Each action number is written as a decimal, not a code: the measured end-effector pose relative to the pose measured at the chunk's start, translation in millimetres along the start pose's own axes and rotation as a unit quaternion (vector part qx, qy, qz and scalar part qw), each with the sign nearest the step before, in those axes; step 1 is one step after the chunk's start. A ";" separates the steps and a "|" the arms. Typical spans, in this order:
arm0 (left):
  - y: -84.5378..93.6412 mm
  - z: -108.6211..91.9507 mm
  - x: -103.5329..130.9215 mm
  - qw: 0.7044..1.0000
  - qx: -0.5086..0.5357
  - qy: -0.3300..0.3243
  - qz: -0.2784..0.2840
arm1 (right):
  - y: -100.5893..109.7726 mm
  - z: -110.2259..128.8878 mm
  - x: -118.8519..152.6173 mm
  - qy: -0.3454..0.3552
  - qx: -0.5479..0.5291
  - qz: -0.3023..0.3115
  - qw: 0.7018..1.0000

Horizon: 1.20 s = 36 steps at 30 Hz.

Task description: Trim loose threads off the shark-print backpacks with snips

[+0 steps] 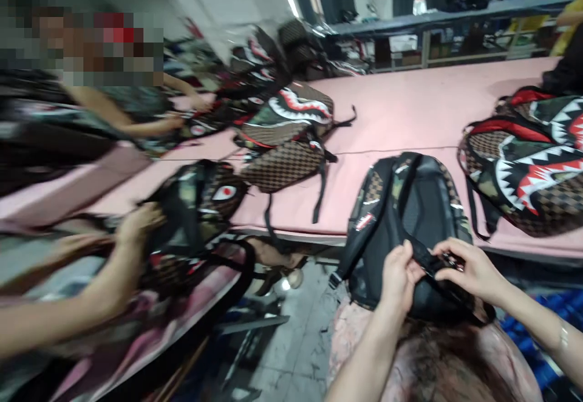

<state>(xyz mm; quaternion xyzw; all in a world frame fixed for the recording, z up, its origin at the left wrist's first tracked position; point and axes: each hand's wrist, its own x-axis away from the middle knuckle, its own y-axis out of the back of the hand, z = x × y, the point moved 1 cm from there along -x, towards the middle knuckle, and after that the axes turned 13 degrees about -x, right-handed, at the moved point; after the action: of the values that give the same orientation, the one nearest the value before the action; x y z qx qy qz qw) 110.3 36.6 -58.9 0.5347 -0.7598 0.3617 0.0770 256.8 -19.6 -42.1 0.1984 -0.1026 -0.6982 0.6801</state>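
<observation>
A black backpack point(428, 201) with camouflage and checkered edges leans on the pink table's front edge, its strap side facing me. My left hand point(401, 274) pinches the lower part of a black shoulder strap point(416, 247) near the middle of the bag. Just to its right, my right hand point(469, 268) is closed, thumb and fingers together, on the same strap's lower end by a dark buckle-like piece that is too blurred to make out. Another strap hangs at the bag's left side, with a buckle point(336, 279) at its end.
Shark-mouth backpacks lie on the pink table point(401, 110), one stack point(537, 177) at right, others point(291, 122) at centre-left. At left, a co-worker's hands point(141, 226) handle a camouflage backpack point(195, 201). Another person works farther back. Tiled floor point(291, 335) shows below.
</observation>
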 end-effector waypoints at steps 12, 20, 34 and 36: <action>2.3 1.2 -0.2 0.996 -0.031 -0.078 -0.020 | -8.5 -29.6 12.1 -0.064 -0.042 -0.046 0.996; -6.1 -6.9 -5.8 0.992 -0.084 -0.093 0.010 | 42.3 -7.0 2.5 -0.076 -0.073 0.033 0.994; -10.7 -3.9 -4.2 0.986 -0.114 -0.115 0.049 | 53.1 24.9 -9.9 -0.018 0.084 0.157 0.984; -10.9 -3.2 -3.7 0.986 -0.116 -0.113 0.052 | 52.2 26.7 -12.4 -0.003 0.098 0.163 0.982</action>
<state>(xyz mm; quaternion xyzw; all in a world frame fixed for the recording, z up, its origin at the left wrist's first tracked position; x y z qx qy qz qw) 120.4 39.6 -53.3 0.5196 -0.8269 0.2124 0.0336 293.1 -13.5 5.2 0.2423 -0.2038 -0.5649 0.7620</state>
